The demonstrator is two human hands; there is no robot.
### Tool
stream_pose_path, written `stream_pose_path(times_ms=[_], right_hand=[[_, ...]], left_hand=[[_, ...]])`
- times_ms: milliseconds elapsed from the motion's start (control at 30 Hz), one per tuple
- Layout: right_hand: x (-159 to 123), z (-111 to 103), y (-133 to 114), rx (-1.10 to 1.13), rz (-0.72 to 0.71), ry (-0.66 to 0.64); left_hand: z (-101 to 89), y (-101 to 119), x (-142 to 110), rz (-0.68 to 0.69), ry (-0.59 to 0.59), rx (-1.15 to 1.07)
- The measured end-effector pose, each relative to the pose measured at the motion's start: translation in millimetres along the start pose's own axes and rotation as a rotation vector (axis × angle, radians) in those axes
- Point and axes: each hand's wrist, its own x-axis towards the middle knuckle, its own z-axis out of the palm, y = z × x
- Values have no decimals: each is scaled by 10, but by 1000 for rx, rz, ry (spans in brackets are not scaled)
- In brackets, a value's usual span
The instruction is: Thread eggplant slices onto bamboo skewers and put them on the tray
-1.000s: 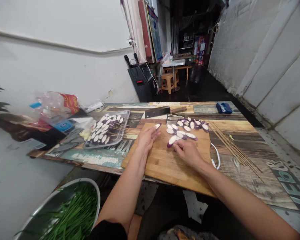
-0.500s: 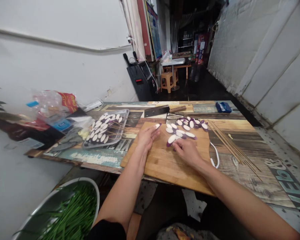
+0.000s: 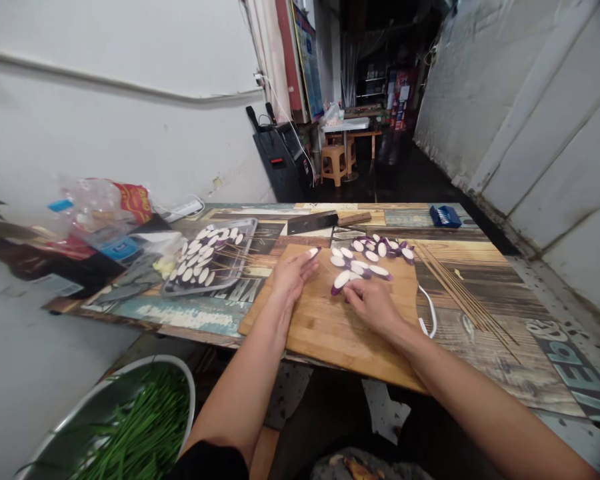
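Observation:
My left hand (image 3: 294,275) is over the left part of the wooden cutting board (image 3: 325,327), its fingers closed on a small eggplant slice (image 3: 313,253) with a purple edge. A faint thin line, perhaps a skewer, shows beside those fingers. At the middle of the board, my right hand (image 3: 370,300) pinches the lower end of an oval eggplant slice (image 3: 341,280), white with purple skin. Just beyond it lie more eggplant slices (image 3: 371,255) in a loose cluster. To the left, a clear tray (image 3: 245,250) bears skewered eggplant slices (image 3: 197,257), with sticks pointing right.
A cleaver (image 3: 314,222) lies behind the board. Bamboo skewers (image 3: 460,293) and a blue box (image 3: 445,215) are on the right. Plastic packaging (image 3: 100,207) crowds the table's left end. Below stands a metal basin (image 3: 192,393) of long green stalks (image 3: 140,427).
Both hands keep nearly the same position and grip. The whole view has shifted very slightly; the slices on the board lie as before.

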Motion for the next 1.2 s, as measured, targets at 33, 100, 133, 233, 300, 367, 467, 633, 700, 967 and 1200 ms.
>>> stream_pose_path(times_ms=[33,100,133,233,300,367,467,633,700,967,1200], right_hand=[[1,1,2,1,-2,0],[0,1,4,2,-5,0],[0,1,5,1,-7,0],[-4,3,6,-1,-13,2],[-6,4,5,-1,-12,1],[-5,4,0,-3,-6,5],[-1,1,-10,-3,5,6],[5,10,-14,4,-7,11],[5,18,-9,7,-15,22],[1,-2,-21,11,22,32],[62,16,-20,-109,43,144]], left_hand=[[1,0,-1,3,0,1],[2,-2,-1,11,-1,4],[1,-5,0,14,-2,7],[-5,-16,3,25,-11,18],[-7,-23,1,36,-20,25],[-4,-28,-6,43,-29,26],[11,-26,-26,37,-45,32],[47,-23,-68,17,-70,58],[62,-25,-85,29,-79,63],[119,-32,-169,64,-109,121],[197,-128,-276,42,-235,232]])
